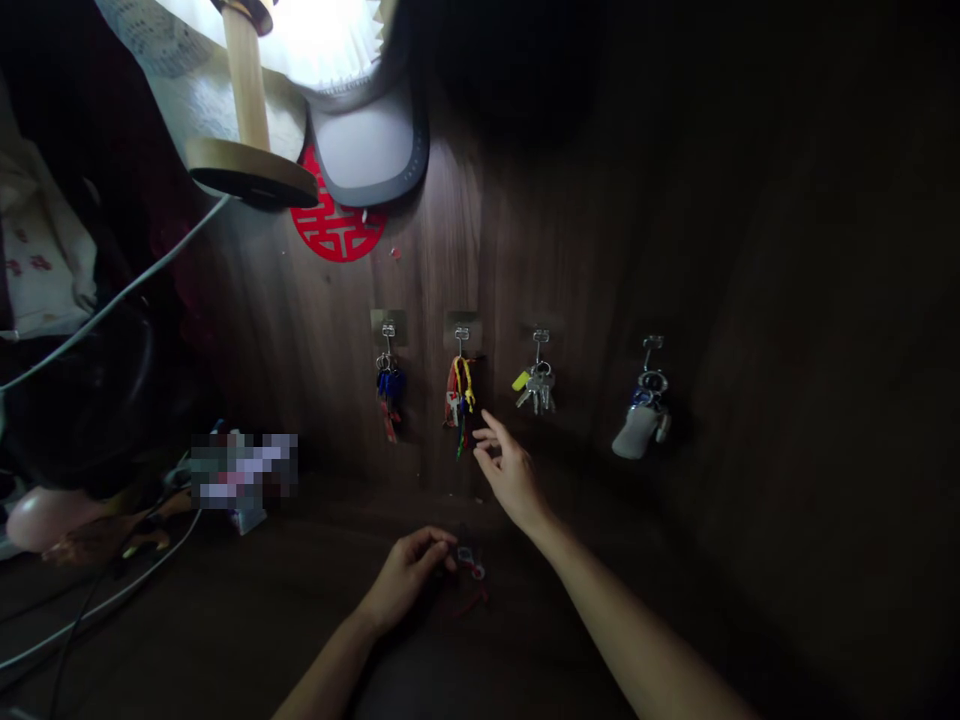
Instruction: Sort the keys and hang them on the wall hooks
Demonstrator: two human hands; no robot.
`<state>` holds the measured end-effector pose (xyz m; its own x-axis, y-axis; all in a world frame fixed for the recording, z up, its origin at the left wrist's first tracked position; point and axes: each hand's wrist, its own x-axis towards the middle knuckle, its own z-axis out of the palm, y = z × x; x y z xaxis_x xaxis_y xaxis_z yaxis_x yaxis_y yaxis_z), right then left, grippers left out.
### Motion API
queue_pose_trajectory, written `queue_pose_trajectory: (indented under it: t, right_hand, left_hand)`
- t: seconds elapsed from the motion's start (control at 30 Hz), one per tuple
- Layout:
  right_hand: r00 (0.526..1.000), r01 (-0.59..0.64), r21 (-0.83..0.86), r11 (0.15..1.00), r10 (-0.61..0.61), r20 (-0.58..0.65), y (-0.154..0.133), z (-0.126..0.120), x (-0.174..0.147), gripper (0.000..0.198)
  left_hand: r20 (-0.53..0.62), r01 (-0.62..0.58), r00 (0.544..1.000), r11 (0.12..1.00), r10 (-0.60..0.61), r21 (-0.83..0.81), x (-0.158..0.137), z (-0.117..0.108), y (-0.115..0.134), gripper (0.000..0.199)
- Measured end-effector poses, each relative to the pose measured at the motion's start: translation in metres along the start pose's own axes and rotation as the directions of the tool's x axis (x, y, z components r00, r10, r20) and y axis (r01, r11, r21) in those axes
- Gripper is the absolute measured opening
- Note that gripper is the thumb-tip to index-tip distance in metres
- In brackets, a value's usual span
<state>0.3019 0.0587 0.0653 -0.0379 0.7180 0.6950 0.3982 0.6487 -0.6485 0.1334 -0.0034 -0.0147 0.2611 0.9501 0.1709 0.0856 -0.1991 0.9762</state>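
Observation:
My right hand (511,478) reaches toward the wooden panel with its fingers spread and nothing in them. Just left of its fingertips, a bunch of keys (454,405) on red and yellow cords hangs from a hook (462,335). My left hand (411,568) is low over the dark surface, its fingers curled together; whether they hold anything is hidden. Right beside those fingertips lies a small key ring (477,571) with a red cord (474,602), dim and partly blurred.
Other hooks carry keys with a blue tag (389,383), keys with a yellow tag (535,388) and keys with a grey fob (639,425). A lamp (251,165), a cap (371,145) and a red round ornament (341,232) are upper left. White cable (142,278) crosses the left.

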Motion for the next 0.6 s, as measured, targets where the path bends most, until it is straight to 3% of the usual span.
queue_pose_trajectory:
  t: [0.23,0.43,0.6]
  right_hand:
    - [0.983,-0.125,-0.060,0.990,0.132,0.130,0.015,-0.010,-0.053,0.047]
    - [0.935,-0.204,-0.136,0.970,0.234,0.265,0.018,-0.015,-0.087,0.044]
    - [0.918,-0.221,-0.136,0.966,0.253,0.306,0.025,-0.014,-0.106,0.041]
  left_hand:
    - [-0.004,-0.001,1.000,0.999,0.001,0.041,-0.001,0.000,0.000,0.035]
    - [-0.019,-0.003,1.000,0.999,0.004,0.053,-0.003,0.001,0.002,0.035]
    - [-0.026,0.008,1.000,0.999,-0.007,0.039,-0.003,0.002,0.001,0.036]
